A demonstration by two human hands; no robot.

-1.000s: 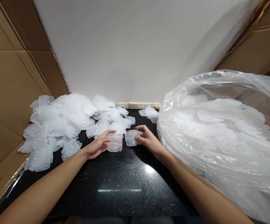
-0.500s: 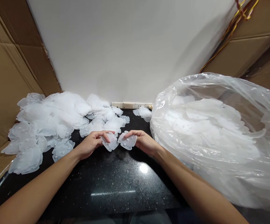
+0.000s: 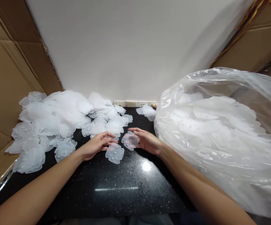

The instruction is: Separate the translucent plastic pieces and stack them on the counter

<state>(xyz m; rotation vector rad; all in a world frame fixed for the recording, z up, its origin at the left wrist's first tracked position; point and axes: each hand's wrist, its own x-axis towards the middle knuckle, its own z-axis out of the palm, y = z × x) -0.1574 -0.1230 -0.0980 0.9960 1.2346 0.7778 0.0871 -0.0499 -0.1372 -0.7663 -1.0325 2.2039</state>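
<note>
Near the middle of the black counter (image 3: 126, 190), my left hand (image 3: 99, 145) is open, its fingers stretched to the right. A thin, frosted plastic piece (image 3: 114, 153) with notched edges and small raised dots is just below those fingertips, seemingly on the counter. My right hand (image 3: 148, 141) faces it, fingers extended and apart. A second frosted plastic piece (image 3: 130, 140) is in front of the right fingers, which show through it; no finger closes over its front. Whether it touches the hand is hard to tell.
A large heap of similar pieces (image 3: 60, 112) spreads over the left and back. To the right stands an open clear plastic bag (image 3: 219, 175) full of them. Several pieces (image 3: 148, 112) lie near the power strip (image 3: 132, 103) by the wall. Cardboard (image 3: 6, 68) flanks the left side.
Both hands have loosened from their pinches. The left piece has left the fingers and moved down and right; the right piece has shifted slightly up and right.
</note>
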